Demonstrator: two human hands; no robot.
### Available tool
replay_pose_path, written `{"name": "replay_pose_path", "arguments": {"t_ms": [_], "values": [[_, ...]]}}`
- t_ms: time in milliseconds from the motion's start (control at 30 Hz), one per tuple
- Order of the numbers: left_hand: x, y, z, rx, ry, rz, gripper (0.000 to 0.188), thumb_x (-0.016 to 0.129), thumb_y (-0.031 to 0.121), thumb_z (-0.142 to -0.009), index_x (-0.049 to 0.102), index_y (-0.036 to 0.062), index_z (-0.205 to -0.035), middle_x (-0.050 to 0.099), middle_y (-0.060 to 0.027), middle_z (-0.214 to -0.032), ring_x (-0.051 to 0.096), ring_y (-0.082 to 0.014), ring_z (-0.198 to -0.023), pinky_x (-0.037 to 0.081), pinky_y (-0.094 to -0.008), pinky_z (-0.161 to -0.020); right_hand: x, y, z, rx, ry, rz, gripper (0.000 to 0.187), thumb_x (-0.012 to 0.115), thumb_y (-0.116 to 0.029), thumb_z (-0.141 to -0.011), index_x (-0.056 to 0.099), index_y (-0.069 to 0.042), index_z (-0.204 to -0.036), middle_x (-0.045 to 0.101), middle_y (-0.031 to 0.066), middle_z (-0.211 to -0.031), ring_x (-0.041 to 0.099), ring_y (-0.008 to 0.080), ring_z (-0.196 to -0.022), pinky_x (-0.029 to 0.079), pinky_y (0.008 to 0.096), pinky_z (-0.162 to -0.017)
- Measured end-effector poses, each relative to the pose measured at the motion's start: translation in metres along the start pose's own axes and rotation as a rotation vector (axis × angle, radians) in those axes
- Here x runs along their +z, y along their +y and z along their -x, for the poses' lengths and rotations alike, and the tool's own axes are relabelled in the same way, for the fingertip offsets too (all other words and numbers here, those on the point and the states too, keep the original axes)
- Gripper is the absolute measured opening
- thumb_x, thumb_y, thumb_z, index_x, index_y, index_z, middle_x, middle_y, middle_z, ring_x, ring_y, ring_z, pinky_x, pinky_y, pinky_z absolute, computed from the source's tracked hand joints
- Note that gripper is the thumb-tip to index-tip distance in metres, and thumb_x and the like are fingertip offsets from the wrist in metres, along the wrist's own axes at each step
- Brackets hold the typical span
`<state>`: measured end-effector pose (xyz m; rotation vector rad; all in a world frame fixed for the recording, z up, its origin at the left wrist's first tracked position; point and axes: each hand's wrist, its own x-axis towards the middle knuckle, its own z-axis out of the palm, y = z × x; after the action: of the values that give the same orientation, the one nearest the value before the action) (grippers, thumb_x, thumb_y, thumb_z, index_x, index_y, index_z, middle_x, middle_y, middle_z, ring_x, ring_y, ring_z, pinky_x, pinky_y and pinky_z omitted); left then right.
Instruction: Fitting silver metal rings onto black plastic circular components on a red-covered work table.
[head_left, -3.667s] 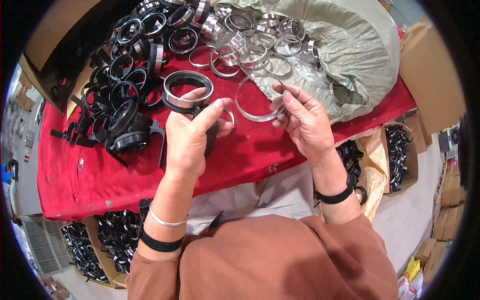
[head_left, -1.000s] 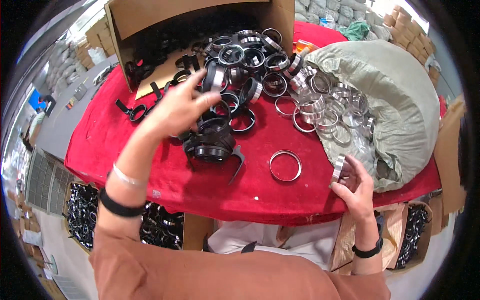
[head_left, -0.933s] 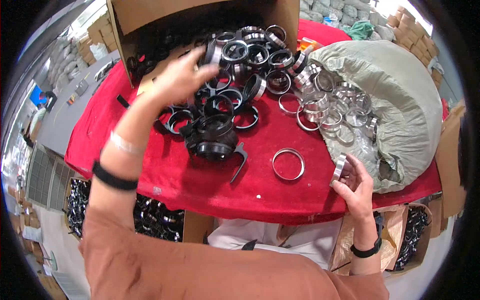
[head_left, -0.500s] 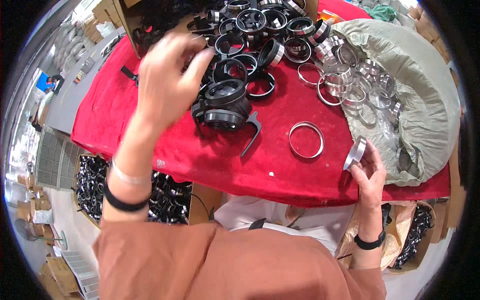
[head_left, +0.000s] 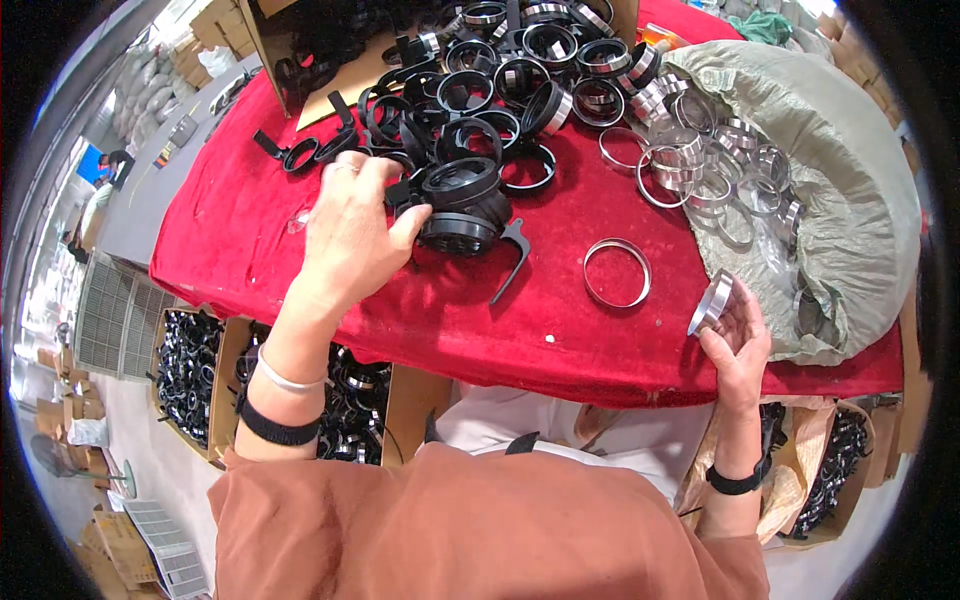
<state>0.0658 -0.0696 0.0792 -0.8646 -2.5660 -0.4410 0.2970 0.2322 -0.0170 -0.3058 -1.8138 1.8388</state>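
Note:
My left hand (head_left: 350, 230) is down at the near left edge of the heap of black ring parts. Its thumb and fingers are bent around a black ring part (head_left: 400, 192), though the fingertips are partly hidden. Right beside the thumb stand stacked black rings (head_left: 458, 232), and a black hooked strip (head_left: 517, 255) lies next to them. At the table's front right, my right hand (head_left: 738, 340) holds a silver metal ring (head_left: 712, 300) on edge between thumb and fingers. A loose metal ring (head_left: 617, 273) lies flat on the red cloth (head_left: 560, 310) between both hands.
Behind the black parts stands an open cardboard box (head_left: 350, 90). On the right, a pale woven sack (head_left: 850, 200) has several metal rings (head_left: 700, 170) spilling from it. Below the table are boxes of black parts (head_left: 187, 375). A fan (head_left: 60, 470) stands at far left.
My left hand has come down from above the heap, nearer to me, onto the black parts at its near left. My right hand keeps the metal ring nearly in place.

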Motion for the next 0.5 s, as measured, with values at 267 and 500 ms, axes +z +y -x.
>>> {"name": "replay_pose_path", "arguments": {"t_ms": [267,500], "values": [[0.024,-0.029,0.02,-0.354,-0.167,0.502,0.025,0.071,0.012,-0.079,0.061,-0.0048,-0.096,0.068,-0.0104,-0.079,0.064,-0.0141,-0.073,0.051,-0.028,-0.067,0.001,-0.001,-0.001,-0.017,0.005,0.024,0.073,0.07,-0.003,-0.073,0.033,0.008,-0.135,0.053,0.0153,-0.119,0.056,0.0212,-0.102,0.048,0.0312,-0.086],[-0.004,-0.012,0.002,-0.398,-0.306,1.104,0.018,0.067,0.004,-0.081,0.053,0.0009,-0.093,0.063,-0.0088,-0.086,0.063,-0.016,-0.078,0.054,-0.029,-0.074,0.008,-0.007,0.001,-0.029,0.017,0.026,0.069,0.07,0.002,-0.07,0.039,0.006,-0.132,0.056,0.013,-0.112,0.057,0.0187,-0.099,0.047,0.0292,-0.083]]}}
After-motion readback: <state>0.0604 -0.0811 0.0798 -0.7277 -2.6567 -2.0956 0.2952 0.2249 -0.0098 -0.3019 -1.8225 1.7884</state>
